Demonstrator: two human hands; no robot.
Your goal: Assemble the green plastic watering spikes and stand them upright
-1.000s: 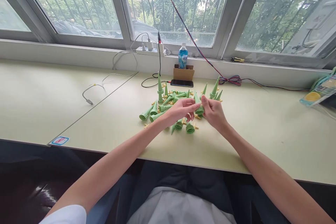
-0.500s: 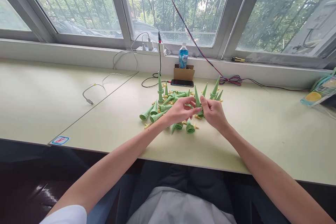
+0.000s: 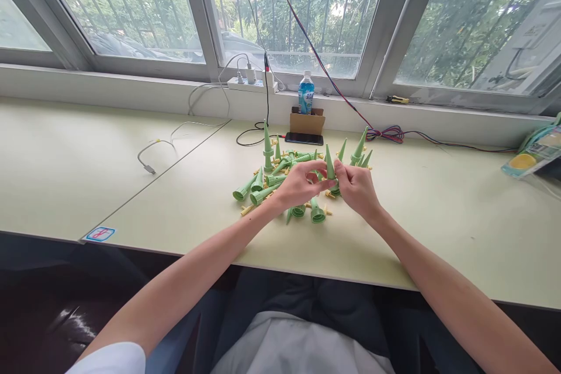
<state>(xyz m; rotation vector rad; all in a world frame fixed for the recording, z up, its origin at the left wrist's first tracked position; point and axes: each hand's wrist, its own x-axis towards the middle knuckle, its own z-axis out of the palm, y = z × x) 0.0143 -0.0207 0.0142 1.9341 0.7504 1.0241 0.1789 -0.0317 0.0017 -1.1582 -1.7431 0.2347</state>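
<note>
Between my hands a green plant watering spike [image 3: 329, 165] stands with its pointed tip up. The fingers of my left hand [image 3: 301, 184] are closed on its lower left side. My right hand [image 3: 358, 188] grips it from the right, thumb uppermost, and hides part of it. Around and under my hands lies a pile of similar green spikes [image 3: 264, 194] with small yellow valves [image 3: 246, 210] among them. A few spikes stand upright, one [image 3: 267, 149] at the back left and another [image 3: 359, 149] behind my right hand.
Behind the pile, a phone [image 3: 304, 138] leans by a cardboard box [image 3: 307, 123] near a blue-labelled bottle [image 3: 305, 93]. Bundled cables [image 3: 386, 134] lie at the back right, and a white cable [image 3: 160, 141] at the left. The table's front edge [image 3: 307, 274] runs close to my body.
The spike between my hands has shifted slightly right and down. Both hands keep their hold, with small finger movements; the pile looks unchanged.
</note>
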